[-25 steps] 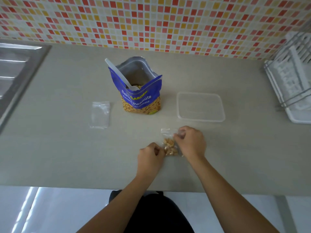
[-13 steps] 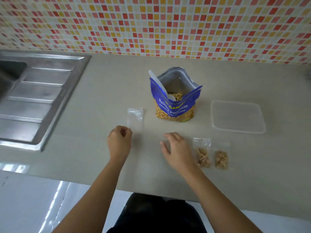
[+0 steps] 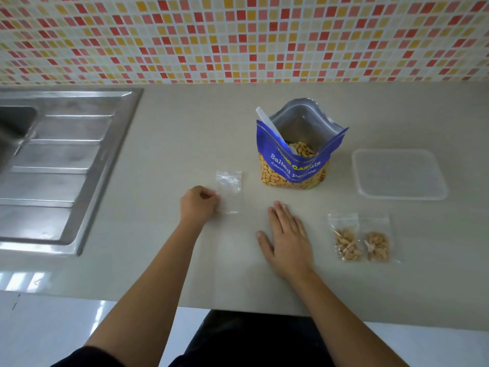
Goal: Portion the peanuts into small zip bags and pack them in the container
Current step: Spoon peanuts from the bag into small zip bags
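Your left hand point(image 3: 198, 205) has reached the empty zip bag point(image 3: 230, 192), fingers curled at its edge, grip unclear. Nearest, your right hand point(image 3: 287, 239) lies flat, fingers straight, near two filled zip bags point(image 3: 346, 243); beyond stand peanut pouch point(image 3: 291, 170) and container point(image 3: 399, 176).

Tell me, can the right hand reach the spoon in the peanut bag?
Probably yes. The right hand lies flat and empty on the counter, just in front of the open peanut bag. The spoon handle sticks out over the bag's rim, with only bare counter between hand and bag.
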Motion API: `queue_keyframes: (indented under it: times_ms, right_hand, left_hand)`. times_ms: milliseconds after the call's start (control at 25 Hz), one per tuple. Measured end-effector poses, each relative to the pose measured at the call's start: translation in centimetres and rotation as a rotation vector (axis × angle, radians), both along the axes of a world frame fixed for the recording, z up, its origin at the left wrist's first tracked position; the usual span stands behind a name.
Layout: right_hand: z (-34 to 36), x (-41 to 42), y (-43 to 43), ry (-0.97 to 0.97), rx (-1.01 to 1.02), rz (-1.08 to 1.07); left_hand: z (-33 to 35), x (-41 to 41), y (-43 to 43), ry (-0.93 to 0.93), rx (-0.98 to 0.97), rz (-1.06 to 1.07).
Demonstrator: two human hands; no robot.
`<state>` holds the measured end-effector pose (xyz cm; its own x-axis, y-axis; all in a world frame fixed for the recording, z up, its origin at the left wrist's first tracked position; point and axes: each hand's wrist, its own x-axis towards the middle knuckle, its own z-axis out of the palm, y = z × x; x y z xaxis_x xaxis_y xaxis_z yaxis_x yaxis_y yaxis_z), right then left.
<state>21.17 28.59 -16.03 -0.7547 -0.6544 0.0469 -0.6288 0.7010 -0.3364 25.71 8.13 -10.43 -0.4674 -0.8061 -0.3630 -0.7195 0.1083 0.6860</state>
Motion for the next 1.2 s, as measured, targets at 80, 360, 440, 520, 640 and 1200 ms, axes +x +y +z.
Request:
queue_keyframes:
  times_ms: [80, 360, 440, 520, 640, 1200]
  right_hand:
    - [0.0, 0.0, 0.0, -0.006, -0.026, 0.005]
    - [3.5, -0.7, 1.1, -0.508, -0.587, -0.206]
    - [6.8, -0.6, -0.1, -0.86, -0.673, -0.302]
    - [9.8, -0.8, -1.3, -1.166, -0.778, -0.362]
    - [12.2, -2.1, -2.2, -1.311, -0.949, -0.404]
    - [14.2, -4.4, -0.3, -1.178, -0.751, -0.187]
  left_hand:
    - [0.6, 0.2, -0.2, 0.022, 0.077, 0.023]
    - [6.7, 2.4, 0.9, 0.437, 0.451, -0.013]
    - [8.6, 2.6, 2.1, 0.598, 0.551, 0.034]
    - [9.7, 2.3, 3.4, 0.656, 0.556, 0.013]
    - [10.3, 1.5, 4.9, 0.677, 0.501, -0.048]
    - [10.1, 2.1, 4.2, 0.518, 0.79, 0.002]
